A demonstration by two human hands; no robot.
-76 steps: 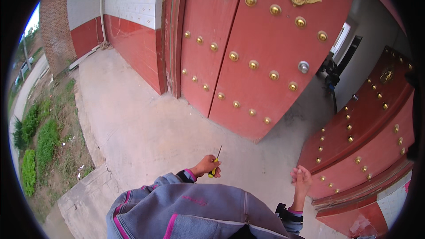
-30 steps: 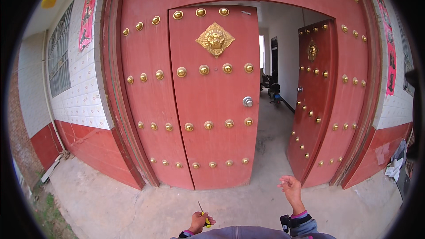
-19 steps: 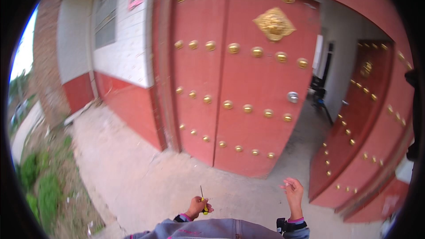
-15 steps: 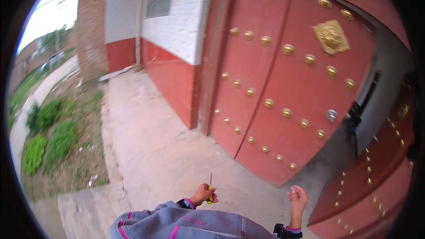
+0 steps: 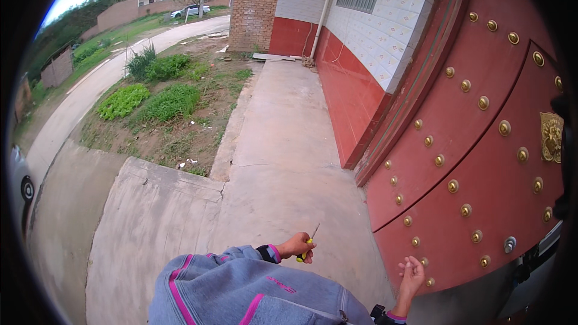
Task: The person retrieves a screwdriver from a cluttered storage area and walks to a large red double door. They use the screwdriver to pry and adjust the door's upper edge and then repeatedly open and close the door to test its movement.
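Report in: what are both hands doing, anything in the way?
Left hand gripping screwdriver, shaft pointing away from body. Right hand loosely curled, no tool seen. Red door at right; nothing seen touching shaft.

Hands (image 5: 412,275) clr fwd o/ walkway (image 5: 289,144); red door (image 5: 497,195) blks R.

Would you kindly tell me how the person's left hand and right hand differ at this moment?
The left hand grips a yellow-and-black screwdriver; the right hand is loosely curled, with nothing visible in it. The left hand points mostly rightward across the picture, while the right hand points mostly upward. The left hand appears against the concrete floor, the right hand near the red door. Both are bare.
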